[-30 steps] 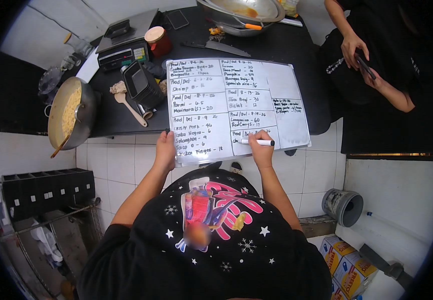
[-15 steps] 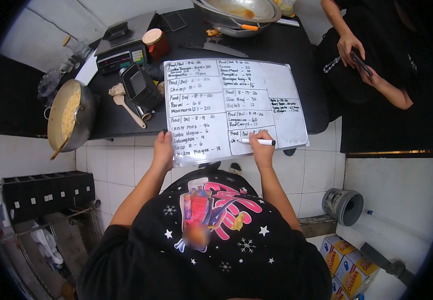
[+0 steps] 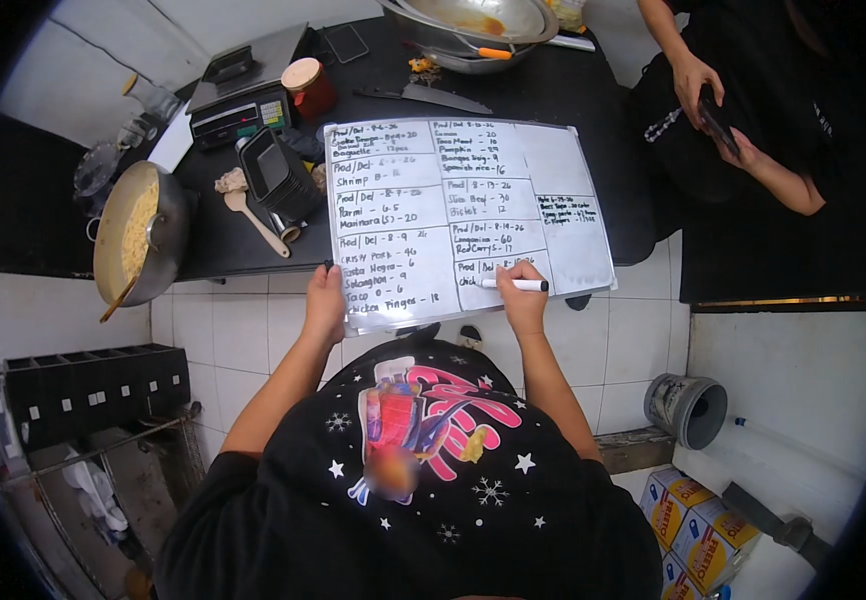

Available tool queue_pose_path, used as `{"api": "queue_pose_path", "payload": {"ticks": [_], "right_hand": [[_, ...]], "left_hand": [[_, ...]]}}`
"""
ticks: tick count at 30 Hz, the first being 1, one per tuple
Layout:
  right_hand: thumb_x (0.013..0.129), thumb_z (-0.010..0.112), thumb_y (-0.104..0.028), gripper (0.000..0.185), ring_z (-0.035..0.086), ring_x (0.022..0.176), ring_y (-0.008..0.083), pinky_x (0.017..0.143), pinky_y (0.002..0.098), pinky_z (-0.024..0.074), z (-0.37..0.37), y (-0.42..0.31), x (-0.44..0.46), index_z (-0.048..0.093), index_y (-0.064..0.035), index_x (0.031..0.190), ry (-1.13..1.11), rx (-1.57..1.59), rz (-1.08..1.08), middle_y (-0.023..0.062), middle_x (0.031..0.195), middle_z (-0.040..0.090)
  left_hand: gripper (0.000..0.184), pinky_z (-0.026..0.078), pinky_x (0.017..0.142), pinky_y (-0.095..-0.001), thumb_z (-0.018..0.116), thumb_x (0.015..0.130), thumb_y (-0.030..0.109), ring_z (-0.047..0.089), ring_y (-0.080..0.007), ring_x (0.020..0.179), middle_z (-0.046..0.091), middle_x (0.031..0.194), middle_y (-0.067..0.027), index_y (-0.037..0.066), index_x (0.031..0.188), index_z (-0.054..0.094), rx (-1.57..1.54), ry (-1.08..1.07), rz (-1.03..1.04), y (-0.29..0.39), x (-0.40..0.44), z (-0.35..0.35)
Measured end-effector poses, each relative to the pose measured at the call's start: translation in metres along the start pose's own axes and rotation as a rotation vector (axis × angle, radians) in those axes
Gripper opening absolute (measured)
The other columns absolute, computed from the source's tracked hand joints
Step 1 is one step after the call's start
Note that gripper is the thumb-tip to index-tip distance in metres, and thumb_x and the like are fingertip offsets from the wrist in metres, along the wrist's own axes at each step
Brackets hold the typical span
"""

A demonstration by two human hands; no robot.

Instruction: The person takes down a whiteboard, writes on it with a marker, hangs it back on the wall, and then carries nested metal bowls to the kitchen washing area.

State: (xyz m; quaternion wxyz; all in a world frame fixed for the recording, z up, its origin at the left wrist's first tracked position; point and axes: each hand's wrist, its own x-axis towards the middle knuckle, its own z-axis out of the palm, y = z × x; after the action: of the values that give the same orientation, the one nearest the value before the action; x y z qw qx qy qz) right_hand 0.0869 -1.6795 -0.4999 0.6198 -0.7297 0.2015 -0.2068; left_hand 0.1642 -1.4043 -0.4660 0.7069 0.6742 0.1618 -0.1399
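A whiteboard (image 3: 578,255) covered in handwritten lists leans on the front of the black table. My left hand (image 3: 325,308) is closed round its lower left edge, and a small black piece, perhaps the marker's cap, pokes up by the fingers. In my right hand (image 3: 523,308) is a marker (image 3: 527,285) with a white barrel and black end. Its tip meets the board in the lowest box of the middle column, just after the letters "Chick". The far edge of the board lies over the tabletop.
On the table (image 3: 243,258) are a pan of yellow food (image 3: 178,225), a wooden spoon (image 3: 258,222), black containers (image 3: 278,175), a scale (image 3: 238,115), a red jar (image 3: 310,88), a knife (image 3: 438,97) and a large metal bowl (image 3: 473,60). At right, another person's hands (image 3: 698,80) hold a phone.
The writing in the lowest box has grown by a letter or so, and the marker tip has shifted slightly right along the line. My left hand stays on the board's edge.
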Motion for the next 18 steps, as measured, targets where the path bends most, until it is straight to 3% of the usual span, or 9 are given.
{"api": "queue_pose_path", "payload": {"ticks": [7, 13, 16, 18], "right_hand": [[0.072, 0.063, -0.007, 0.026, 0.035, 0.050, 0.0059, 0.046, 0.0239, 0.0311, 0.000, 0.002, 0.001, 0.043, -0.0041, 0.056, 0.019, 0.030, 0.041, -0.0011, 0.051, 0.040], [0.076, 0.061, -0.006, 0.025, 0.037, 0.049, 0.0034, 0.045, 0.0208, 0.0309, -0.002, 0.008, 0.003, 0.043, -0.0063, 0.059, 0.014, 0.021, -0.118, -0.0029, 0.053, 0.043], [0.076, 0.061, -0.006, 0.026, 0.036, 0.049, 0.0033, 0.045, 0.0214, 0.0306, -0.006, 0.007, 0.002, 0.043, -0.0064, 0.058, 0.056, 0.107, 0.054, -0.0032, 0.052, 0.042], [0.077, 0.060, -0.007, 0.026, 0.037, 0.049, 0.0034, 0.045, 0.0213, 0.0309, -0.006, 0.007, 0.001, 0.043, -0.0066, 0.058, 0.030, 0.078, 0.014, -0.0029, 0.051, 0.043]], "left_hand": [[0.018, 0.047, 0.069, -0.0266, 0.036, 0.091, 0.014, 0.057, -0.0138, 0.075, 0.059, 0.089, -0.0083, 0.002, 0.100, 0.047, -0.001, 0.006, 0.004, 0.002, -0.002, 0.001], [0.018, 0.046, 0.070, -0.0267, 0.036, 0.091, 0.014, 0.057, -0.0134, 0.076, 0.059, 0.089, -0.0080, 0.003, 0.100, 0.047, -0.010, 0.003, 0.007, -0.002, 0.001, 0.000], [0.018, 0.046, 0.070, -0.0268, 0.036, 0.091, 0.015, 0.057, -0.0134, 0.076, 0.059, 0.090, -0.0077, 0.003, 0.100, 0.048, -0.023, 0.003, 0.016, -0.002, 0.002, -0.001], [0.019, 0.046, 0.071, -0.0267, 0.036, 0.091, 0.015, 0.057, -0.0133, 0.076, 0.059, 0.090, -0.0075, 0.003, 0.100, 0.048, -0.013, 0.001, 0.021, 0.000, 0.000, -0.001]]}}
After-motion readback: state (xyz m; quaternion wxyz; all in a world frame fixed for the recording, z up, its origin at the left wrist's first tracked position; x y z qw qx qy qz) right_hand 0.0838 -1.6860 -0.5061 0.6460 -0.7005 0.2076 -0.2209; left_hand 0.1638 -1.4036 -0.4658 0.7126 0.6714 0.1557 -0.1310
